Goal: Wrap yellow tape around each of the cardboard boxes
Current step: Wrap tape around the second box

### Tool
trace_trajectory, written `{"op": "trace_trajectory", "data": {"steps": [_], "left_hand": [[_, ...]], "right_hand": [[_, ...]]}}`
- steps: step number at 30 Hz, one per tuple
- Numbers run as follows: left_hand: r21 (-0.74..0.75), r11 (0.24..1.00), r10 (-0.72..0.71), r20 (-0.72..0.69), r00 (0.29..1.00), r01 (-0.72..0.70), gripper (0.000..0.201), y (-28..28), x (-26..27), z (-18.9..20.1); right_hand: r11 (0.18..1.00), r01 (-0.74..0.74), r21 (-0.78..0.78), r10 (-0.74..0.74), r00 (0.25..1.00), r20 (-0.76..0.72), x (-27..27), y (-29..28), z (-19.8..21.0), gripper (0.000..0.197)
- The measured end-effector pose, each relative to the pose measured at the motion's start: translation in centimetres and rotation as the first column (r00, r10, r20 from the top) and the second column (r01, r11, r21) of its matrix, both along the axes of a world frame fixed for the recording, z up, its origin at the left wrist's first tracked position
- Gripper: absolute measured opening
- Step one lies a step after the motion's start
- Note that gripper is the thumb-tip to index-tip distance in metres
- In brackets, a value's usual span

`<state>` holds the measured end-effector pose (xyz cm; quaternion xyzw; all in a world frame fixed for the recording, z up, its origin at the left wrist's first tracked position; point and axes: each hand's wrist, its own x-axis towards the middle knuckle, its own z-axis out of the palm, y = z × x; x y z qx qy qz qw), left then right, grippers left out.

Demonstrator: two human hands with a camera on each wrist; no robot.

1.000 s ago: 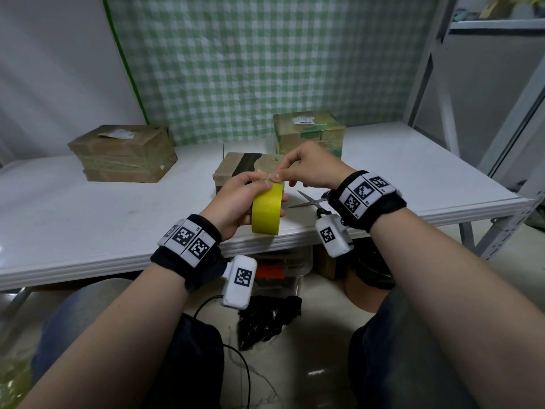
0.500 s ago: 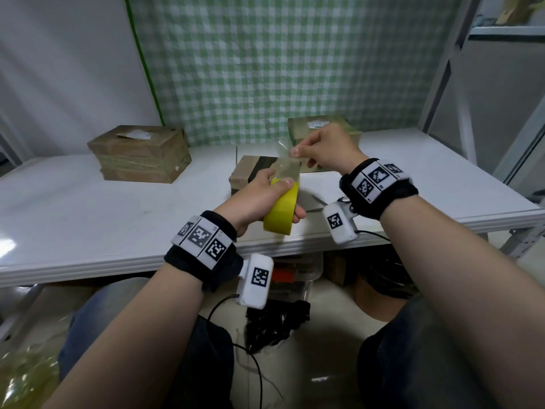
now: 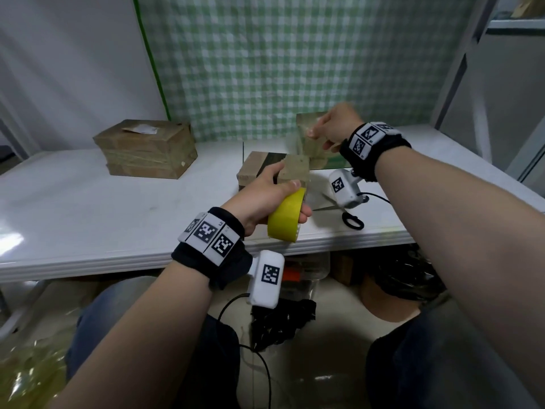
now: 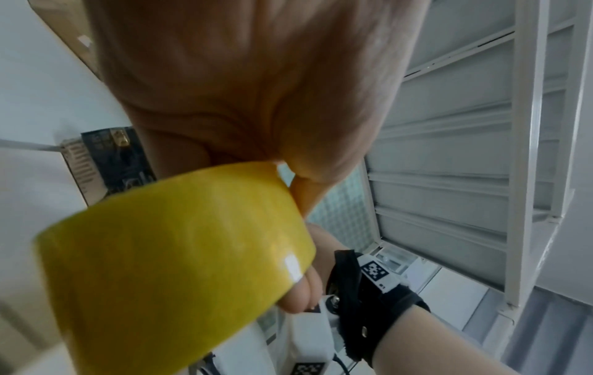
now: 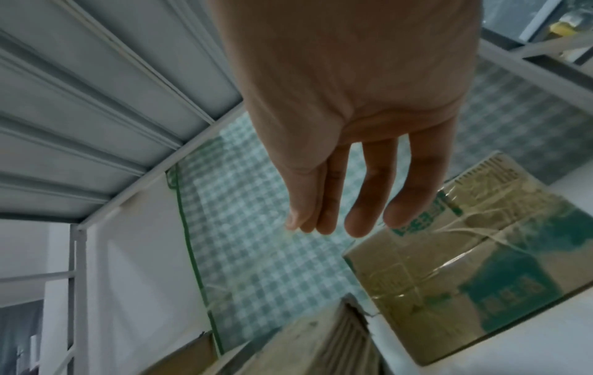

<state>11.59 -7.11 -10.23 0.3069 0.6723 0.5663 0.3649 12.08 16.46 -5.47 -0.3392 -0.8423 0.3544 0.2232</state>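
Observation:
My left hand (image 3: 274, 190) grips a yellow tape roll (image 3: 284, 216) above the table's front edge; it fills the left wrist view as the roll (image 4: 173, 253). A translucent tape strip (image 3: 303, 160) runs from it up to my right hand (image 3: 320, 134), which pinches the strip's end in front of the far cardboard box (image 3: 305, 122). A low cardboard box (image 3: 255, 169) lies just behind the roll. A third, larger cardboard box (image 3: 147, 149) sits at the back left. In the right wrist view, the far box (image 5: 465, 266) lies under the fingers (image 5: 362, 215).
Scissors (image 3: 351, 219) lie on the white table (image 3: 88, 208) near its front edge, below my right wrist. A green checked cloth (image 3: 280, 60) hangs behind the table. A metal rack (image 3: 483, 69) stands at the right. Bags and cables lie on the floor below.
My right hand has pulled the tape end up and away from the roll toward the far box, drawing out a strip. My left hand has kept hold of the roll.

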Motion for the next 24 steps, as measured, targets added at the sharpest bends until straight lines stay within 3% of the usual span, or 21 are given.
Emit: {"op": "trace_trajectory", "data": {"steps": [12,19,24], "left_hand": [[-0.093,0.995,0.033,0.056,0.998,-0.028,0.058,1.2,-1.0,0.1],[-0.133,0.991,0.038,0.073,0.997,-0.028,0.063,1.7,-0.9,-0.3],[-0.163,0.987,0.026,0.050,0.998,-0.017,0.064,1.9,-0.8,-0.4]], "right_hand": [[0.999,-0.017,0.039,0.013,0.994,0.111,-3.0,1.3,-2.9,0.031],[0.996,-0.041,0.085,0.028,0.988,0.150,-3.4,1.9,-5.0,0.021],[0.968,-0.140,0.206,0.073,0.950,0.304,-2.8,1.7,-5.4,0.035]]}}
